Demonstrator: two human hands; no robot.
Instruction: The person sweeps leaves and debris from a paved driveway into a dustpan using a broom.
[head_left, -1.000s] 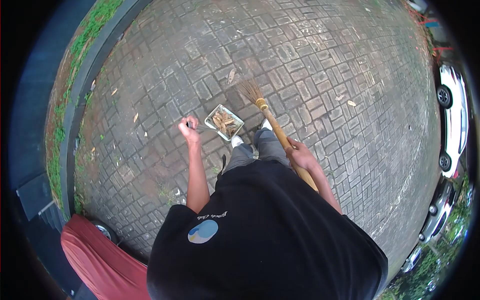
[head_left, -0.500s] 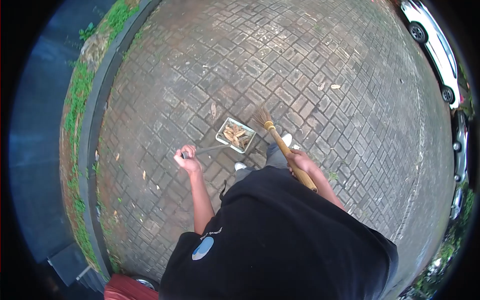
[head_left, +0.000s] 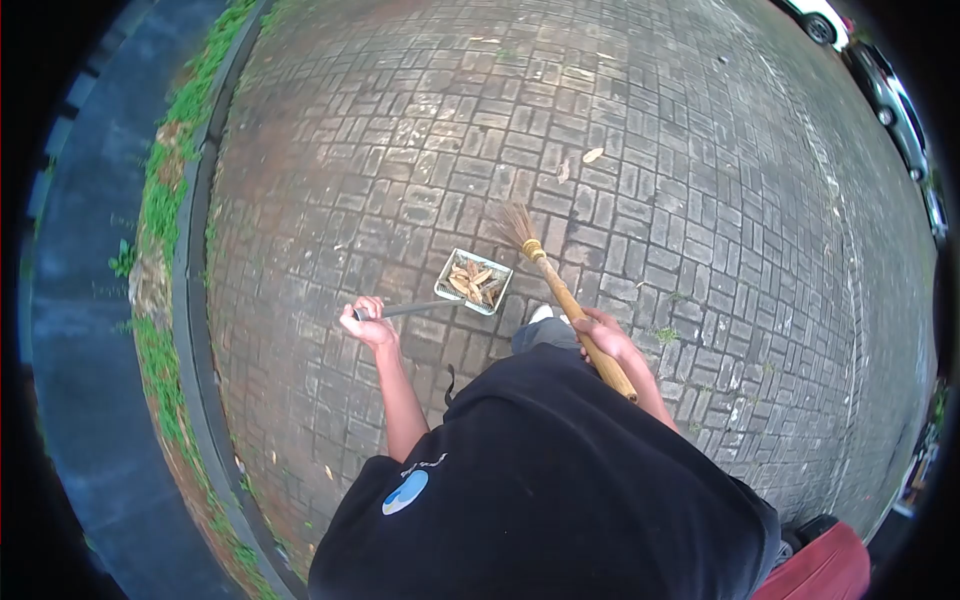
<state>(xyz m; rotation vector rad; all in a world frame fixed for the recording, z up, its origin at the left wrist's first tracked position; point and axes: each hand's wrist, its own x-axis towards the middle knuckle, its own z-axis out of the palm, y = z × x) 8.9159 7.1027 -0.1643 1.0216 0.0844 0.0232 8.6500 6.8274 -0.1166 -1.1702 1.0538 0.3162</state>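
Observation:
My left hand is closed around the end of the long handle of a dustpan. The pan is a pale, shallow tray, and several dry brown leaves lie in it. My right hand grips the thick wooden handle of a broom. Its bristles fan out beyond a yellow binding, just above and to the right of the pan in this view. One of my shoes shows below the broom, near the pan.
Loose dry leaves lie on the brick paving ahead. A dark kerb with a grass strip runs along the left. Parked cars stand at the far right, and something red shows at lower right.
The view has turned and moved forward over the paving; the loose leaves ahead sit elsewhere in view. Both hands keep their holds on the dustpan and broom. The red thing now appears at lower right.

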